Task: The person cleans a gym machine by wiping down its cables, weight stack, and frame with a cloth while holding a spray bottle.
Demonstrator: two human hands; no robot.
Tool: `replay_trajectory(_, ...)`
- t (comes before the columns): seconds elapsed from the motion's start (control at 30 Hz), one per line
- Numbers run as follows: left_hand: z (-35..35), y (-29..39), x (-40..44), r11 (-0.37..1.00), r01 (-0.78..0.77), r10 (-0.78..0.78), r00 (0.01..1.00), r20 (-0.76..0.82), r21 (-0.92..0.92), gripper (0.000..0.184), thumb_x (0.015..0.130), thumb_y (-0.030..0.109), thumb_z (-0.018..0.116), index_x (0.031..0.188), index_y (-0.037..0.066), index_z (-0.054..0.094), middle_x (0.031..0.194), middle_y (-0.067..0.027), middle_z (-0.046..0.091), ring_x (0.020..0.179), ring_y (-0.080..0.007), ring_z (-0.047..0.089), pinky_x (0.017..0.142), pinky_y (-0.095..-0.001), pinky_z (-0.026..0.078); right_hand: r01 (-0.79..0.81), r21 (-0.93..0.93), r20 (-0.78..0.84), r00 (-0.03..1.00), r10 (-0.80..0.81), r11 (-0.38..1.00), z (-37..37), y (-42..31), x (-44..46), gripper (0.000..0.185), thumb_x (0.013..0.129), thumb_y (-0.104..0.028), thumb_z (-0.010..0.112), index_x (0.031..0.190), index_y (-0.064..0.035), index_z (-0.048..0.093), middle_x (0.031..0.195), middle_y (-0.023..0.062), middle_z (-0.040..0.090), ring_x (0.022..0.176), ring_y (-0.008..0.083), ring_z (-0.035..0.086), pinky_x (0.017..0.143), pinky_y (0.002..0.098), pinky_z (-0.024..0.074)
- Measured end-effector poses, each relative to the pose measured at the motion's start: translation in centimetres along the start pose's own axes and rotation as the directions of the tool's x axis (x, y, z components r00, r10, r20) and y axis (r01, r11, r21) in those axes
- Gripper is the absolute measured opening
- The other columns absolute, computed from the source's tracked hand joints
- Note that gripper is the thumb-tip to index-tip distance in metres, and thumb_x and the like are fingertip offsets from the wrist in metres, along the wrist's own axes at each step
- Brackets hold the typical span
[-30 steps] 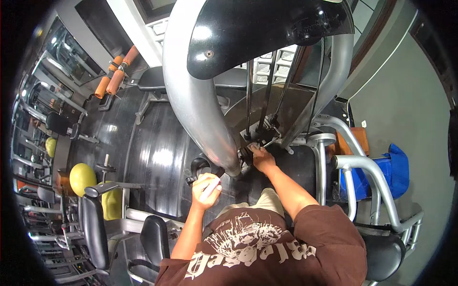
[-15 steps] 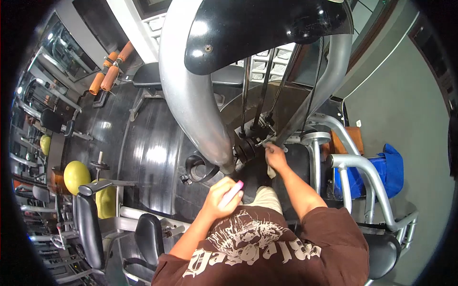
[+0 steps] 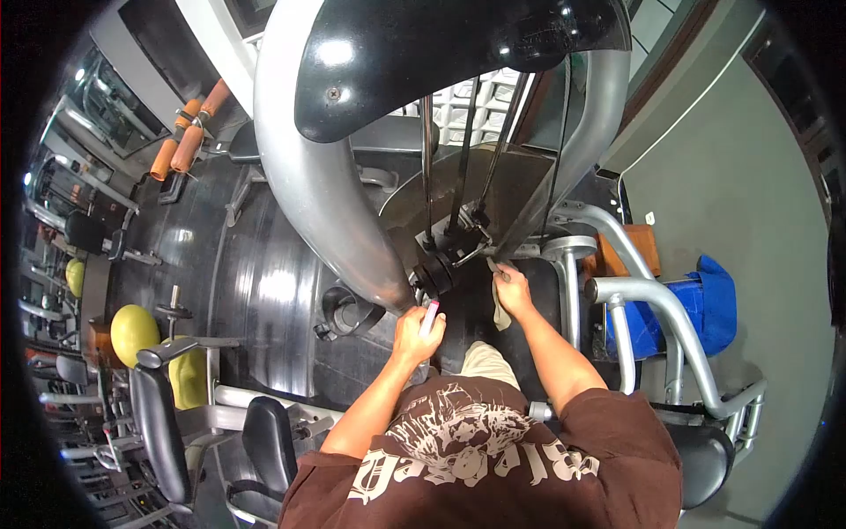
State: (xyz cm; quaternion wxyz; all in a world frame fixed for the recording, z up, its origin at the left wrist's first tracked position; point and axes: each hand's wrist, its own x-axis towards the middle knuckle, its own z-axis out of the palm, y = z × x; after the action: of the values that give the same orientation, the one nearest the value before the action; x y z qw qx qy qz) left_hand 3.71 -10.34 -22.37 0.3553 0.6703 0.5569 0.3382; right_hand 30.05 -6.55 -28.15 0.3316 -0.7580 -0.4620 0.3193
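My left hand (image 3: 418,335) is closed around what looks like a spray bottle (image 3: 430,317), its slim white head ending in a pink tip. The fingers and palm hide most of its body. That hand is close to the lower end of a thick silver machine tube (image 3: 374,256). In my right hand (image 3: 513,289) is a greyish-beige cloth (image 3: 500,315), pinched and hanging down beside the black pad. The cloth's upper end is near the metal bar at the base of the weight machine (image 3: 449,238), by its round black parts (image 3: 434,275).
A black machine cover (image 3: 458,62) curves overhead, with vertical rods beneath it. On the right are silver handle tubes (image 3: 652,295) and a blue-covered object (image 3: 705,304). To the left stand a padded machine (image 3: 160,432) and a yellow ball (image 3: 135,336).
My left hand has moved forward with the spray bottle, toward the silver tube, and tipped it more upright. My right hand has drawn slightly back from the bar, showing more cloth. The view shifted slightly.
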Motion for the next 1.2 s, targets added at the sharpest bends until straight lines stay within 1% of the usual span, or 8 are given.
replay_trajectory(0.33, -1.3, -0.3, -1.1, 0.980, 0.194, -0.197, 0.976, 0.091, 0.047, 0.034, 0.087, 0.030, 0.073, 0.078, -0.001, 0.066, 0.077, -0.0203, 0.066, 0.073, -0.0395, 0.067, 0.066, -0.0455, 0.050, 0.010, 0.003, 0.058, 0.998, -0.010, 1.000, 1.6, 0.4, -0.3, 0.043, 0.093, -0.026, 0.062, 0.128, -0.0021, 0.066, 0.130, 0.0234, 0.065, 0.126, 0.0373, 0.060, 0.108, 0.0377, 0.0452)
replay_trajectory(0.5, -3.9, -0.8, -1.9, 0.996, -0.069, 0.075, 0.991, 0.109, -0.059, 0.026, 0.088, 0.021, 0.073, 0.078, -0.001, 0.064, 0.073, -0.0149, 0.061, 0.067, -0.0306, 0.062, 0.064, -0.0396, 0.047, 0.014, 0.042, 0.115, 0.993, -0.019, 0.999, 3.2, -2.7, 0.1, 0.036, 0.094, -0.024, 0.061, 0.123, -0.0037, 0.067, 0.122, 0.0214, 0.069, 0.116, 0.0388, 0.064, 0.101, 0.0402, 0.0499)
replay_trajectory(0.63, -8.2, 1.2, -2.6, 0.976, -0.130, 0.167, 0.963, 0.212, -0.176, 0.016, 0.087, 0.011, 0.074, 0.082, -0.001, 0.065, 0.076, -0.0108, 0.060, 0.067, -0.0241, 0.059, 0.065, -0.0337, 0.046, 0.400, -0.116, 0.029, 0.916, -0.400, 0.909, 8.3, -1.2, 3.7, 0.037, 0.095, -0.026, 0.061, 0.124, -0.0041, 0.068, 0.112, 0.0232, 0.070, 0.102, 0.0380, 0.068, 0.090, 0.0436, 0.0530)
replay_trajectory(0.8, -12.2, 2.1, -2.8, 0.943, -0.218, 0.248, 0.965, 0.090, -0.252, 0.013, 0.083, 0.006, 0.077, 0.089, -0.003, 0.069, 0.082, -0.0098, 0.064, 0.072, -0.0213, 0.062, 0.068, -0.0323, 0.049, 0.382, -0.343, 0.239, 0.919, -0.313, 0.858, 11.4, -0.4, 2.9, 0.047, 0.098, -0.019, 0.053, 0.145, -0.0212, 0.052, 0.123, 0.0225, 0.062, 0.107, 0.0424, 0.063, 0.094, 0.0479, 0.0526)
replay_trajectory(0.9, -13.8, 2.1, -2.6, 0.932, -0.266, 0.282, 0.959, 0.032, -0.245, 0.013, 0.082, 0.005, 0.077, 0.090, -0.003, 0.069, 0.083, -0.0106, 0.065, 0.073, -0.0222, 0.062, 0.068, -0.0323, 0.050, 0.361, -0.346, 0.161, 0.932, -0.324, 0.866, 11.5, 1.5, -0.1, 0.051, 0.098, -0.019, 0.053, 0.149, -0.0233, 0.047, 0.121, 0.0230, 0.060, 0.107, 0.0444, 0.062, 0.092, 0.0495, 0.0532)
replay_trajectory(1.03, -14.6, 1.8, -1.7, 0.914, -0.321, 0.339, 0.940, 0.034, -0.246, 0.013, 0.083, 0.004, 0.076, 0.091, -0.004, 0.070, 0.085, -0.0114, 0.066, 0.074, -0.0232, 0.063, 0.068, -0.0326, 0.050, 0.263, -0.362, 0.236, 0.954, -0.185, 0.894, 9.2, 1.5, -3.4, 0.049, 0.098, -0.020, 0.054, 0.147, -0.0216, 0.051, 0.116, 0.0233, 0.060, 0.100, 0.0474, 0.063, 0.089, 0.0521, 0.0534)
replay_trajectory(1.13, -14.5, 1.6, -1.5, 0.923, -0.281, 0.306, 0.950, 0.058, -0.264, 0.017, 0.084, 0.008, 0.075, 0.093, -0.005, 0.069, 0.085, -0.0125, 0.067, 0.075, -0.0244, 0.063, 0.070, -0.0341, 0.050, 0.363, -0.382, 0.331, 0.912, -0.240, 0.850, 8.7, 6.0, -4.4, 0.043, 0.096, -0.018, 0.056, 0.140, -0.0173, 0.058, 0.115, 0.0230, 0.063, 0.101, 0.0461, 0.065, 0.091, 0.0510, 0.0533)
replay_trajectory(1.2, -14.5, 1.1, -1.2, 0.919, -0.278, 0.307, 0.949, 0.067, -0.280, 0.018, 0.085, 0.009, 0.075, 0.094, -0.005, 0.070, 0.085, -0.0127, 0.067, 0.077, -0.0241, 0.063, 0.071, -0.0340, 0.050, 0.302, -0.320, 0.172, 0.951, -0.258, 0.898, 9.1, 6.8, -3.1, 0.039, 0.096, -0.015, 0.055, 0.135, -0.0131, 0.061, 0.117, 0.0230, 0.065, 0.106, 0.0443, 0.064, 0.095, 0.0491, 0.0522)
